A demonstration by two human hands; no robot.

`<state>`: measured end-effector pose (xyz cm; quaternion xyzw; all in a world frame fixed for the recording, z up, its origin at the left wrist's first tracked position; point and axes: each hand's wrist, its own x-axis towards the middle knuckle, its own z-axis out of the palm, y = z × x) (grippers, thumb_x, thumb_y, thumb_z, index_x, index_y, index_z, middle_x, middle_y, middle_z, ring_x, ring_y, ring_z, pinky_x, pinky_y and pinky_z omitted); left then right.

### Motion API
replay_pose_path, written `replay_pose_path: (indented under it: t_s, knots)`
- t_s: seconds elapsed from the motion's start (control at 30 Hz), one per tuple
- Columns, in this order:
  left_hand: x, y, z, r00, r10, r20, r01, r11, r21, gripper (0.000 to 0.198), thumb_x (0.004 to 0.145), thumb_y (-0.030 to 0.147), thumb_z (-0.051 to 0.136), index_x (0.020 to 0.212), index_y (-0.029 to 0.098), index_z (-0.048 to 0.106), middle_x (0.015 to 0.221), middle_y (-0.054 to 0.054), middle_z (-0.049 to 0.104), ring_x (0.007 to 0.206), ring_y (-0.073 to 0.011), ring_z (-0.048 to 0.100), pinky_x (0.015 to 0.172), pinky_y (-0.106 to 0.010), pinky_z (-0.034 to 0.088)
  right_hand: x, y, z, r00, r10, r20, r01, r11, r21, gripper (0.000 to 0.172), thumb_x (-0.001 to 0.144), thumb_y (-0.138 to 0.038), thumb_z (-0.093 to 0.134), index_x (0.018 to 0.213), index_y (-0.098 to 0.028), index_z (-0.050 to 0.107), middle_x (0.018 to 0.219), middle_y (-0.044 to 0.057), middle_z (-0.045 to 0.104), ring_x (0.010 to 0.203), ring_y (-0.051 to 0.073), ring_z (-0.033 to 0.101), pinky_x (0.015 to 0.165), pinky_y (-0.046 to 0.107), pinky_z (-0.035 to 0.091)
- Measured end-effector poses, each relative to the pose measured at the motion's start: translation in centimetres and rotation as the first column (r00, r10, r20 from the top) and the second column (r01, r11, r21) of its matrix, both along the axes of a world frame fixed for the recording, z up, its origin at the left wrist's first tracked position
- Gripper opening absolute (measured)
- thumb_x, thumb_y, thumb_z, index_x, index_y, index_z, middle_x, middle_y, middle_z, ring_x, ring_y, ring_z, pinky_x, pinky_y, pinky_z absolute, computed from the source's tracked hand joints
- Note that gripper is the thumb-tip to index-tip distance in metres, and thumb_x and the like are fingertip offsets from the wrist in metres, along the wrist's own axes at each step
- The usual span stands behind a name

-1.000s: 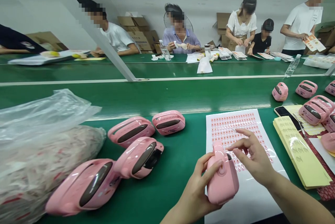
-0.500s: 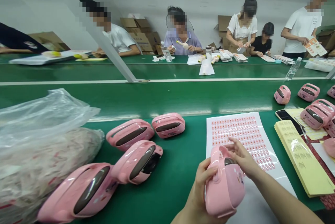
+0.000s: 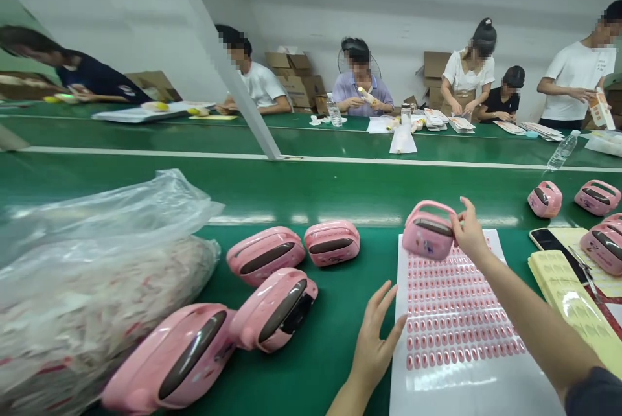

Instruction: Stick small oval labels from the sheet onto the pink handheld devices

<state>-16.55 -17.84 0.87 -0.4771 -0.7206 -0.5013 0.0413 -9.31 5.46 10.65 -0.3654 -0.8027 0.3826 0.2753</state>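
Observation:
My right hand (image 3: 467, 234) is stretched forward and grips a pink handled toy case (image 3: 427, 232), held just above the far end of a white sheet of small red stickers (image 3: 451, 319). My left hand (image 3: 376, 338) hovers open, fingers spread, over the green belt at the sheet's left edge, holding nothing. To its left lie several more pink cases (image 3: 275, 307) on the belt, the nearest one (image 3: 177, 359) large in the foreground.
A clear plastic bag (image 3: 92, 273) of packed items fills the left. Yellow label sheets (image 3: 573, 296), a phone (image 3: 547, 239) and more pink cases (image 3: 544, 199) lie at the right. Several people work along the far bench (image 3: 291, 131); a slanted metal post (image 3: 228, 72) rises between.
My right hand took the pink case out of my left hand and carried it forward over the sticker sheet. My left hand opened. The view tilted up and shifted.

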Motion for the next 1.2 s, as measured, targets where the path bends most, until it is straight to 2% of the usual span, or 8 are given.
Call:
replay_pose_path:
  t_s: [0.17,0.37,0.53,0.7,0.83,0.93,1.03,1.2]
  knots:
    - [-0.8,0.5,-1.3,0.999,-0.035,0.016,0.038,0.983,-0.180,0.031,0.084,0.025,0.050,0.114,0.023,0.059,0.113,-0.010,0.067,0.113,-0.0288,0.058,0.086,-0.045,0.053,-4.8,5.8,0.0,0.981,-0.152,0.122,0.143,0.986,0.086,0.056,0.089,-0.017,0.035,0.143,-0.009,0.022,0.122,0.022,0.054,0.096,0.029,0.062,0.084,0.039,0.043]
    - [-0.1,1.1,-0.3,0.997,-0.016,0.072,0.029,0.983,-0.181,0.023,0.075,0.021,0.054,0.092,0.021,0.069,0.101,-0.010,0.072,0.108,-0.0318,0.061,0.085,-0.046,0.053,-5.1,8.1,0.4,0.956,-0.238,0.170,0.220,0.968,0.117,0.067,0.088,-0.015,0.037,0.144,0.002,0.004,0.114,0.031,0.054,0.102,0.037,0.059,0.083,0.049,0.043]
    - [0.1,1.3,-0.7,0.982,0.004,0.190,0.025,0.988,-0.154,0.020,0.072,0.022,0.054,0.084,0.024,0.069,0.098,-0.010,0.071,0.109,-0.0325,0.059,0.087,-0.048,0.052,-8.7,1.9,0.7,0.996,0.025,0.088,-0.045,0.972,0.230,0.074,0.087,-0.021,0.045,0.145,-0.002,0.003,0.126,0.027,0.048,0.120,0.034,0.047,0.097,0.049,0.037]
    - [-0.2,1.2,-1.5,0.938,0.023,0.347,-0.004,0.998,-0.055,0.017,0.069,0.026,0.058,0.083,0.025,0.069,0.097,-0.010,0.070,0.104,-0.0316,0.061,0.089,-0.048,0.050,-16.2,-8.2,-0.9,0.859,0.495,0.134,-0.512,0.839,0.185,0.071,0.075,-0.017,0.061,0.140,-0.019,0.033,0.126,0.011,0.058,0.114,0.024,0.054,0.096,0.035,0.043]
    - [-1.5,1.5,-2.1,0.851,0.110,0.513,-0.172,0.982,0.074,0.033,0.071,0.041,0.061,0.097,0.021,0.062,0.102,-0.013,0.064,0.100,-0.0305,0.062,0.088,-0.050,0.049,-18.7,-9.9,-0.8,0.860,0.475,0.185,-0.492,0.869,0.057,0.068,0.080,-0.004,0.045,0.144,-0.012,0.023,0.108,0.018,0.067,0.098,0.028,0.064,0.085,0.043,0.047]
    - [-2.7,1.4,-1.5,0.752,0.132,0.646,-0.288,0.947,0.142,0.055,0.071,0.053,0.061,0.114,0.022,0.048,0.112,-0.014,0.057,0.112,-0.0325,0.056,0.090,-0.051,0.048,-16.4,-8.1,-0.2,0.909,0.383,0.167,-0.382,0.923,-0.038,0.067,0.083,-0.006,0.041,0.145,-0.010,0.013,0.096,0.016,0.069,0.093,0.026,0.065,0.082,0.042,0.048]
    - [-3.2,1.0,-0.3,0.672,0.036,0.739,-0.255,0.949,0.185,0.066,0.069,0.065,0.057,0.122,0.029,0.041,0.115,-0.010,0.056,0.120,-0.0325,0.049,0.093,-0.052,0.045,-11.2,-6.8,0.0,0.933,0.336,0.131,-0.310,0.933,-0.185,0.071,0.083,-0.012,0.046,0.144,-0.013,0.011,0.085,0.006,0.069,0.080,0.020,0.067,0.069,0.030,0.053]
    - [-1.4,0.4,-1.0,0.483,-0.086,0.872,-0.115,0.980,0.160,0.099,0.020,0.067,0.078,0.110,0.033,0.057,0.101,-0.005,0.068,0.118,-0.0425,0.047,0.091,-0.055,0.048,-1.3,-7.7,-0.9,0.930,0.364,0.056,-0.297,0.832,-0.468,0.076,0.076,-0.021,0.060,0.142,-0.015,0.022,0.065,-0.004,0.060,0.049,0.012,0.057,0.041,0.020,0.046]
